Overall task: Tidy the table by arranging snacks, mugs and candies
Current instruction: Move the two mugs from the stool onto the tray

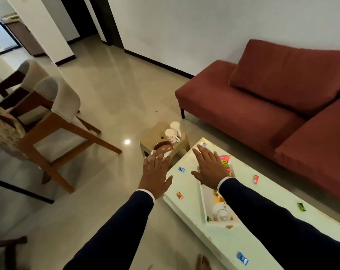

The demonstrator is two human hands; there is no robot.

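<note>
Nearest the camera, a blue-wrapped candy (242, 258) lies on the near end of the long white table (233, 248), whose long axis runs from near right to far left. Both hands hover flat, fingers spread and straight, holding nothing. The right hand (209, 165) hangs over the far end of the white rectangular tray (204, 199), right above the pink snack packet (224, 161) in it, so it is judged the nearer hand for the snacks. The left hand (155, 172) is off the table's left edge, toward the small beige side table (182, 143), where two white mugs (170, 135) stand beyond it. Six loose candies show on the table: two blue, two orange, one red, one green; one more white mug (221, 212) sits in the tray's near end.
</note>
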